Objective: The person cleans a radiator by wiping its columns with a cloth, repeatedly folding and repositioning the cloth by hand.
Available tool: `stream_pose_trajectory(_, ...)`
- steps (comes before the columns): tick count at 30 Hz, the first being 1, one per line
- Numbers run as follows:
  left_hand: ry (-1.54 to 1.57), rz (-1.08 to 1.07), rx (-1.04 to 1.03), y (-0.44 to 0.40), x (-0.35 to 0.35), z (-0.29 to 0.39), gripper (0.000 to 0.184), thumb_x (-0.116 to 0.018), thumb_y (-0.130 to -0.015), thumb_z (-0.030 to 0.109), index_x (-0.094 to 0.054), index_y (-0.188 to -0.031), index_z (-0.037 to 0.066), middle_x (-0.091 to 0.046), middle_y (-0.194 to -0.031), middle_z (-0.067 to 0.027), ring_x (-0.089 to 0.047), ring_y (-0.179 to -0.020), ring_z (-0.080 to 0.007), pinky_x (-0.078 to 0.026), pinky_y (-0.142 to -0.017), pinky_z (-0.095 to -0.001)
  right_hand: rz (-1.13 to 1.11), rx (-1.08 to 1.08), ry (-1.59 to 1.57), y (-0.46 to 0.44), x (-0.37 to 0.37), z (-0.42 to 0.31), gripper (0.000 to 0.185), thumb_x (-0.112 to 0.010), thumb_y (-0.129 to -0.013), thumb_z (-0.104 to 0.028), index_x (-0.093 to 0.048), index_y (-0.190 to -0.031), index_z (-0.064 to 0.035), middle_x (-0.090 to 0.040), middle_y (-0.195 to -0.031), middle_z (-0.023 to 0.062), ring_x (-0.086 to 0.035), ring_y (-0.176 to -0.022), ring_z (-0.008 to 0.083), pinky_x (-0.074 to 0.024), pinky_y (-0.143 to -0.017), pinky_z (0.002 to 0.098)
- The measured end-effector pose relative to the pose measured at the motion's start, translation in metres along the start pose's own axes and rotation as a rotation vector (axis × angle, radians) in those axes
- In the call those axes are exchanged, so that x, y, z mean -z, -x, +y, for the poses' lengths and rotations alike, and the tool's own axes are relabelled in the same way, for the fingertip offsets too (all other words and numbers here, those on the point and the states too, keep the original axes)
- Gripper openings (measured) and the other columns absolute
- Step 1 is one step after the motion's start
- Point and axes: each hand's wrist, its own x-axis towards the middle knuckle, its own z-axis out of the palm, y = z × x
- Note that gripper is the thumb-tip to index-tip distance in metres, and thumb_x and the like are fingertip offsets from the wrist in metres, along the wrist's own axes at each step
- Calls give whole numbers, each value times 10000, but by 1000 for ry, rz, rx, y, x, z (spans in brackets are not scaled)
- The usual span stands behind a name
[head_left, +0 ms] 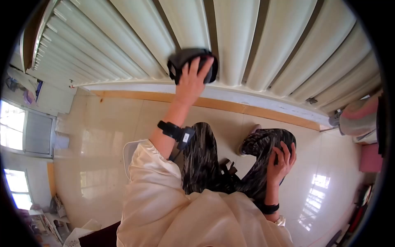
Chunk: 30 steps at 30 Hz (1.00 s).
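Against the lower part of a cream ribbed radiator (236, 45), the person's L hand (191, 80) holds a dark pad (187, 55), fingers laid over it & slightly apart; thumb hidden, so can't tell its grip. Pad's a bit blurred, exact type unclear, maybe cloth; it sits at the ribs' lower ends, just above the white base w/ a tan strip (230, 106) below. R hand (282, 162) holds nothing visible, fingers spread & gently bent over the R knee of the dark patterned trousers (201, 152). L wrist/forearm has a black strap w/ a boxy device (186, 136) bearing a white label; R wrist has a black band (267, 207). Person's seated or crouched, can't tell which, in a loose cream top (152, 181), L sleeve bunched nr the elbow. Pale shiny floor tiles (94, 136) all round, w/ window glare on the R side. Far L: bright window (11, 125) & a whitish bin (61, 140); far R: pink box (370, 157).
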Motion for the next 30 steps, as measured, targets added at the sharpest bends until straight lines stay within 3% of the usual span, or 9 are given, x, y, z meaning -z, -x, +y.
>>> stream_pose_trajectory(3, 58, -96, -31, 36, -29, -2, 709, -607, -713, 31, -415, -1360, 250, -373, -1330, -135, -434, -1105, -403, -485, -887, -440, 38, 15, -2, -7, -6, 3, 87, -649, -770, -62, -669, -841, -109, -613, -1123, 0, -448, -1227, 304, -309, -1037, 461)
stream_pose_trajectory(10, -45, -250, -115, 71, -11, 8, 562, -517, -791, 59, -432, -1343, 114, -372, -1393, 4, -455, -1122, -220, -516, -856, -313, 25, 14, -10, 1, 1, -2, 91, -645, -776, -68, -666, -850, -115, -607, -1128, -1, -448, -1221, 299, -307, -1029, 467)
stream_pose_trajectory(17, 115, -316, -209, 45, 16, 4, 487, -556, -750, 50, -518, -1235, 59, -427, -1333, -36, -454, -1129, -231, -492, -864, -356, 29, 13, -38, 7, 5, 0, 92, -624, -784, -67, -658, -853, -117, -595, -1136, 11, -440, -1221, 308, -297, -1027, 482)
stream_pose_trajectory(19, 156, -227, -218, 7, 39, 8, 524, -584, -701, 1, -538, -1219, 66, -445, -1317, -60, -484, -1071, -261, -478, -865, -373, 14, 13, -40, 12, 7, 7, 80, -626, -771, -83, -650, -840, -114, -592, -1135, 16, -436, -1222, 314, -291, -1028, 491)
stream_pose_trajectory(21, 225, 198, -70, -41, 71, 15, 582, -593, -657, -56, -545, -1222, 72, -463, -1299, -85, -511, -1006, -303, -474, -852, -382, 89, 10, -53, 9, 2, 10, 78, -629, -765, -90, -648, -837, -113, -592, -1134, 17, -435, -1223, 315, -289, -1028, 495)
stream_pose_trajectory(25, 204, 668, -193, -155, 148, 25, 634, -604, -630, -93, -540, -1240, 70, -458, -1317, -130, -517, -1041, -349, -465, -869, -388, 30, -2, -49, 10, 11, 5, 80, -635, -758, -99, -649, -835, -115, -592, -1132, 12, -433, -1225, 309, -286, -1030, 502)
stream_pose_trajectory(26, 216, 727, -209, -179, 163, 27, 563, -613, -706, -57, -534, -1250, 66, -483, -1294, -144, -497, -1089, -362, -413, -928, -405, 24, -10, -47, 9, 11, 4, 81, -633, -758, -98, -650, -836, -116, -592, -1130, 10, -434, -1225, 307, -285, -1031, 503)
stream_pose_trajectory(27, 129, 776, -236, -200, 174, 28, 651, -617, -620, -74, -527, -1246, 81, -450, -1317, -116, -476, -1120, -337, -420, -925, -414, 21, -12, -46, 8, 10, 4, 81, -633, -758, -98, -650, -836, -116, -592, -1130, 10, -434, -1225, 307, -285, -1031, 503)
stream_pose_trajectory(30, 87, 761, -306, -230, 181, 32, 644, -623, -630, -40, -527, -1245, 123, -441, -1292, -121, -455, -1133, -350, -407, -955, -417, 25, -12, -57, 9, 8, 4, 93, -629, -760, -93, -654, -846, -120, -592, -1128, 10, -437, -1223, 306, -288, -1029, 507)
